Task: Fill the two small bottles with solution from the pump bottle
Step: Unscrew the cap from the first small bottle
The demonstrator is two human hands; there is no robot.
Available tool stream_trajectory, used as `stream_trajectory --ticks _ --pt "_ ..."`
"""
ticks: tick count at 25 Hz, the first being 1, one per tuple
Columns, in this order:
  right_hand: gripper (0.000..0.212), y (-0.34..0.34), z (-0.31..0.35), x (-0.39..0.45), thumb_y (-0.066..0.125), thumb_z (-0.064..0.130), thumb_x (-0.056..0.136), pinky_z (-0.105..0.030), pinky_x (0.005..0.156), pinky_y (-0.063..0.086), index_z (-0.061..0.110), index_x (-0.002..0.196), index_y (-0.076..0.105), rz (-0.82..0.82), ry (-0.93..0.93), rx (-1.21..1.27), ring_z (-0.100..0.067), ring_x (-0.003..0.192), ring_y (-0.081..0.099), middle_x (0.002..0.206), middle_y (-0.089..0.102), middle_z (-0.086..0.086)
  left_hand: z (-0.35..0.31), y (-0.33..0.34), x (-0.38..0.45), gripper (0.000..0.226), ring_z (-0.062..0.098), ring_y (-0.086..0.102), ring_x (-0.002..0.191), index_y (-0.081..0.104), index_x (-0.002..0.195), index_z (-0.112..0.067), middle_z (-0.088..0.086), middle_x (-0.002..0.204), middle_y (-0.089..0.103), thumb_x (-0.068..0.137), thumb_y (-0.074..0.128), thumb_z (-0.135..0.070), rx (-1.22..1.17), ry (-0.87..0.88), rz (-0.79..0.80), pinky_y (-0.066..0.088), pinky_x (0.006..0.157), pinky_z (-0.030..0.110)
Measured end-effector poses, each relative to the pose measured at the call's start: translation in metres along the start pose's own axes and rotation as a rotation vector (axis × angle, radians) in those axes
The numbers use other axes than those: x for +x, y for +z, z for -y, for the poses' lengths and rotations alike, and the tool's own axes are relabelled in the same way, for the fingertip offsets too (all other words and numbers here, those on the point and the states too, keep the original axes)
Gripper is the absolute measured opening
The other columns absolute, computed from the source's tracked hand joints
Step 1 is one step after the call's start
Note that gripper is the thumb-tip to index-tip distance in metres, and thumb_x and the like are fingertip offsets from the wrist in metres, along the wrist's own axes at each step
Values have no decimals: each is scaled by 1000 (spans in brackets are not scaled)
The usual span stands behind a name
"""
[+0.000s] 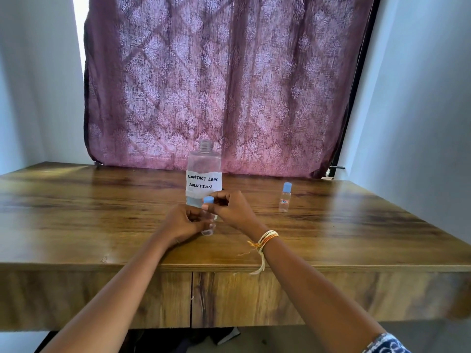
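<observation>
On the wooden table [102, 205], both hands meet over one small clear bottle [208, 229] that stands upright near the middle of the tabletop, just in front of the large bottle [204, 171]. The left hand [182, 222] has its fingers curled round the small bottle's body, gripping it from the left side. The right hand [229, 207] pinches the blue cap [208, 200] at the top of that bottle between thumb and curled fingers; whether the cap is seated on the neck or loose cannot be told. The large bottle is clear, stands upright with its threaded neck uncovered, holds liquid in its lower part, and wears a white label reading "CONTACT LENS SOLUTION". A second small bottle [285, 197] with a blue cap on stands upright by itself well to the right, apart from both hands. A thread bracelet [266, 238] circles the right wrist. A purple patterned curtain [216, 80] hangs behind the table.
</observation>
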State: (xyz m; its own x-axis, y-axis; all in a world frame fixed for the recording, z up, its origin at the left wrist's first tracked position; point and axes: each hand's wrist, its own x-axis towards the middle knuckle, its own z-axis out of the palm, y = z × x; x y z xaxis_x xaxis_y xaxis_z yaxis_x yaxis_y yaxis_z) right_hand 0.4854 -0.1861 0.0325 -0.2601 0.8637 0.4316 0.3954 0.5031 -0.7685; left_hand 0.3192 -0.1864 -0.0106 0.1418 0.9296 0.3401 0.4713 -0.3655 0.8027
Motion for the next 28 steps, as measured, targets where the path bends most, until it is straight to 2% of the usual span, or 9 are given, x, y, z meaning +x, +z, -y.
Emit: stream_trajectory --ticks 2,6,11,14,18,21,24,26,28 --pt "27 -2 -1 0 72 8 83 -19 76 49 -1 108 70 27 -22 -3 -8 84 60 99 73 -15 -1 1 -1 18 -3 70 83 76 80 -38 -15 83 77 68 85 -27 10 0 -10 53 84 27" --pt "42 3 -3 -5 76 6 79 -22 84 55 4 120 64 -27 -12 107 -11 91 64 106 70 -11 -1 3 -2 18 4 72 81 77 79 -33 -10 81 77 65 87 -28 6 -13 -33 56 82 30" --pt "35 1 -2 -4 82 9 72 -21 77 57 8 105 70 -160 -11 195 -10 80 68 89 72 -6 0 2 -1 27 2 72 81 77 83 -32 -11 82 77 59 88 -38 -7 -65 -31 56 82 27" --pt "28 -1 -2 -4 70 -1 79 -26 84 58 5 107 70 -93 1 245 -15 92 70 100 74 -11 0 2 -2 31 1 72 81 78 84 -31 -12 82 77 56 88 -40 -23 -75 -20 56 83 27" --pt "37 4 2 -5 80 9 75 -21 76 55 7 110 69 -79 -4 187 -6 80 63 94 70 -2 -2 1 -3 35 0 71 79 78 81 -34 -12 81 77 50 85 -49 -27 -59 -8 55 77 25" --pt "35 6 3 -2 74 0 79 -25 87 56 3 113 66 -110 13 230 -13 93 67 103 72 -12 -2 1 -3 45 -1 71 78 78 85 -31 -14 80 77 46 84 -54 -29 -76 -21 54 77 23" --pt "37 4 4 -2 61 -9 85 -23 91 54 0 120 61 -22 11 276 -12 104 65 113 70 -15 -2 1 -3 37 -4 70 77 76 78 -40 -18 80 76 46 84 -58 -20 -88 -11 54 77 24" --pt "38 2 5 -3 66 -4 84 -24 89 54 1 122 61 -9 3 261 -11 99 65 113 71 -12 -2 1 -3 37 -5 69 77 76 76 -42 -19 80 76 44 84 -59 -25 -84 -10 52 73 21" --pt "43 2 5 -3 77 7 77 -18 76 53 7 117 64 -40 9 204 -5 79 61 97 68 -1 -1 1 -2 44 -4 69 77 77 81 -37 -17 80 76 43 83 -60 -30 -77 -16 51 71 20"
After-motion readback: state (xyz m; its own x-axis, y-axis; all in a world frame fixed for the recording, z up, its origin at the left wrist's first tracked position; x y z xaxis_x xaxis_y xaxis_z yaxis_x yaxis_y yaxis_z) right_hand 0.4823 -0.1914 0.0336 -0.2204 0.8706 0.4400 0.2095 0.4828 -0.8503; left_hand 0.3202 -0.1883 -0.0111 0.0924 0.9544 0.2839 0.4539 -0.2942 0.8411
